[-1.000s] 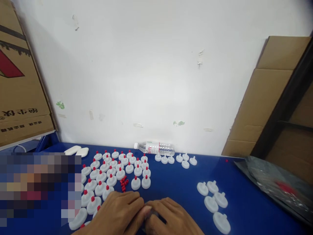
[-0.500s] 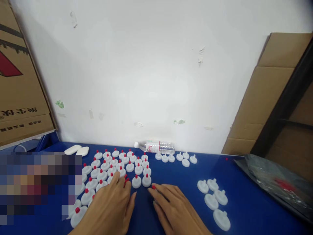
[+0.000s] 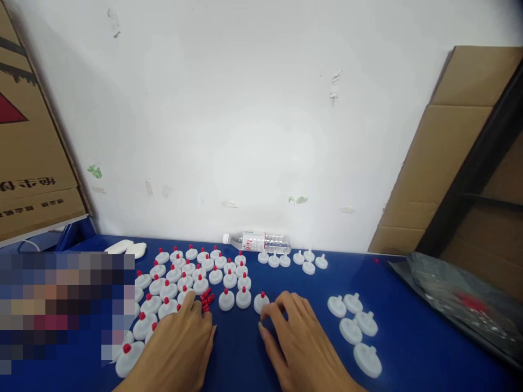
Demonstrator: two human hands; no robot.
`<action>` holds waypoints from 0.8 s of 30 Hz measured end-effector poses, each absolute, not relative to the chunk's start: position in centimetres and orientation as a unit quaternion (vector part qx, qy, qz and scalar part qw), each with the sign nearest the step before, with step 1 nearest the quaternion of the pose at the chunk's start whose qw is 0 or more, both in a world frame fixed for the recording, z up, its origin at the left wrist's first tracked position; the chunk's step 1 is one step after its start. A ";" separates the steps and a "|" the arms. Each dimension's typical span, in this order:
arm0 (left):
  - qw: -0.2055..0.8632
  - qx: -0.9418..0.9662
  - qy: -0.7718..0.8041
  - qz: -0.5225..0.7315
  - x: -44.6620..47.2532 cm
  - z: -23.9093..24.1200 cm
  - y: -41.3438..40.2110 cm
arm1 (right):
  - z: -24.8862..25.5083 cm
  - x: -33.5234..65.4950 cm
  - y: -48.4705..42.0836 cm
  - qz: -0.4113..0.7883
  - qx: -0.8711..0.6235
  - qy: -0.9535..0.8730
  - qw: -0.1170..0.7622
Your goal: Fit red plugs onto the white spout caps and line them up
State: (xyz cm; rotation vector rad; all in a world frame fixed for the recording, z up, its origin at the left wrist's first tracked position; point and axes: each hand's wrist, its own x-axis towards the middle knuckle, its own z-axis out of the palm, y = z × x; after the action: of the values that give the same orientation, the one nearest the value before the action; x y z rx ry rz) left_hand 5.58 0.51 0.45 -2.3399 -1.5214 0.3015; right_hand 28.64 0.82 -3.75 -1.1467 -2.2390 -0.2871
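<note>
Several white round caps with red tips (image 3: 192, 275) stand in rows on the blue table (image 3: 408, 348). My right hand (image 3: 300, 340) has its fingertips on one more red-tipped cap (image 3: 261, 302) at the right end of the front row. My left hand (image 3: 180, 345) lies flat, fingers stretched toward a small heap of loose red tips (image 3: 206, 299). Plain white caps without tips (image 3: 355, 326) lie in a group to the right of my right hand.
A clear water bottle (image 3: 257, 241) lies against the white wall, with more plain caps (image 3: 292, 259) beside it. Cardboard boxes stand at left (image 3: 28, 136) and right (image 3: 441, 152). A dark plastic bag (image 3: 461, 299) lies at the right.
My hands were together over one piece near the front edge. They parted; my right hand carried a red-tipped cap forward and set it at the row's end, while my left reached toward the red tips.
</note>
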 end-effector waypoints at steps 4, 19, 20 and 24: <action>0.163 -0.831 -0.509 0.156 5.8 0.9 0.4 | -3.9 28.6 1.0 -0.112 -0.426 -0.846 0.301; 0.144 -0.894 -0.421 -0.058 6.6 0.1 -0.4 | -2.6 30.9 2.0 -0.311 -0.517 -0.772 0.200; 0.149 -0.902 -0.398 -0.073 6.5 -0.3 -0.6 | -2.5 31.6 2.1 -0.341 -0.534 -0.751 0.187; 0.132 -0.926 -0.336 -0.112 6.6 -2.6 -0.9 | -2.8 33.9 2.4 -0.389 -0.591 -0.700 0.101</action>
State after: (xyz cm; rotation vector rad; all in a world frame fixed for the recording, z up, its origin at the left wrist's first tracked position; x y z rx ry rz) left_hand 6.56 -0.88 -2.59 -2.6874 -0.9759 -0.3237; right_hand 33.92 2.40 -2.77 -1.7450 -2.0675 -1.1503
